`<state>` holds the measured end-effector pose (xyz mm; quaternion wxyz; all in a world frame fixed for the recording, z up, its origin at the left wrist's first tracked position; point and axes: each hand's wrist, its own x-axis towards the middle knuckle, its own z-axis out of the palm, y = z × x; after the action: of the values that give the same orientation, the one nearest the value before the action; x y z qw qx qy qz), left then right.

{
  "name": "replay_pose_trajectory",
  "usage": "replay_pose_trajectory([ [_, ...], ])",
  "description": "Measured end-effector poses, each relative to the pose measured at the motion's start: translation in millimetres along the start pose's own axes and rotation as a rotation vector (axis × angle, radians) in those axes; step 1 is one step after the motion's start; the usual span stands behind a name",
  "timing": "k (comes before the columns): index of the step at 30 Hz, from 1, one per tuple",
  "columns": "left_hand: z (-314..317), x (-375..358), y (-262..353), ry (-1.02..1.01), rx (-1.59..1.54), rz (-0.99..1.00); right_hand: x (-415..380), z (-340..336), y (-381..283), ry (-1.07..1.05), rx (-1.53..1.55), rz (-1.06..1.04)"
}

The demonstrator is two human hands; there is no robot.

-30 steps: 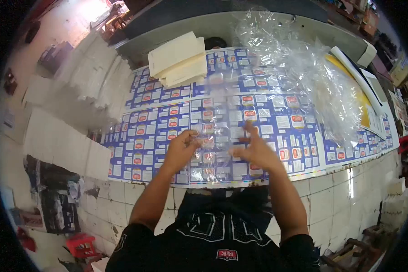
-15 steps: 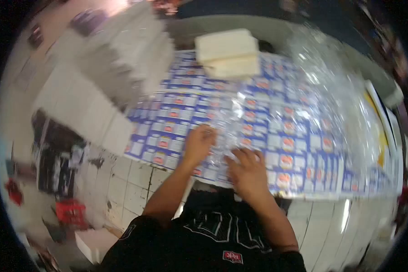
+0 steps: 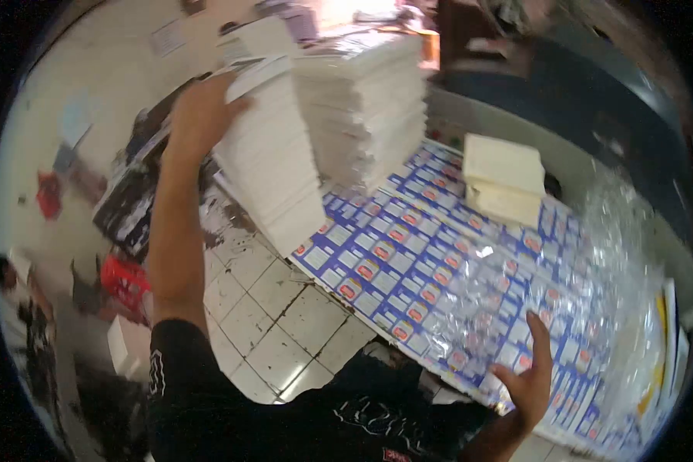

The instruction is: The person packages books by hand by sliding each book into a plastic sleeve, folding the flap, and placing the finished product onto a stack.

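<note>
My left hand [image 3: 204, 115] reaches to the top of a tall white stack [image 3: 273, 146] at the upper left, its fingers at the uppermost sheets; whether they grip one is unclear. My right hand [image 3: 530, 373] hovers with spread fingers over the blue printed sheet [image 3: 385, 250] covering the table. Clear plastic [image 3: 470, 308] lies on that sheet, just left of my right hand. Behind the white stack stands a second, plastic-wrapped stack [image 3: 366, 112]. A cream-coloured block [image 3: 504, 177] rests toward the table's back.
Crumpled clear plastic [image 3: 624, 254] is heaped along the table's right side. A red crate [image 3: 125, 286] and a white box [image 3: 128, 346] are on the floor at left. A person [image 3: 31, 308] is at the far left edge.
The view has swung left. My left hand has gone from the plastic at the table's middle up to the white stack. My right hand has come away from the plastic, fingers spread.
</note>
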<state>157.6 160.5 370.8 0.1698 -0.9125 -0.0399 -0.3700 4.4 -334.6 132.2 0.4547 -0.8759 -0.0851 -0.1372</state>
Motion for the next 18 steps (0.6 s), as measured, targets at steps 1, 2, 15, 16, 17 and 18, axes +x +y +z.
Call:
replay_pose_trajectory([
  [1,-4.6,-5.9,13.1,0.038,-0.017,0.029,-3.4,0.5,-7.9,0.004,0.001,-0.044],
  [2,-11.3,-17.5,31.4,0.065,-0.045,0.062,-9.5,-1.1,-13.9,0.004,-0.006,-0.075],
  [15,-9.3,-288.6,349.8,0.004,-1.248,1.437,-135.2,-5.0,19.5,0.605,0.929,0.582],
  [16,-13.0,-298.6,344.0,-0.031,-1.258,1.448,-152.0,-3.5,31.3,0.628,0.943,0.715],
  [17,-18.7,-299.6,338.2,-0.295,-1.285,1.390,-164.3,-2.6,36.8,0.635,0.953,0.736],
  [18,-23.1,-293.7,334.4,-0.544,-1.291,1.321,-173.8,-0.8,42.6,0.717,0.908,0.718],
])
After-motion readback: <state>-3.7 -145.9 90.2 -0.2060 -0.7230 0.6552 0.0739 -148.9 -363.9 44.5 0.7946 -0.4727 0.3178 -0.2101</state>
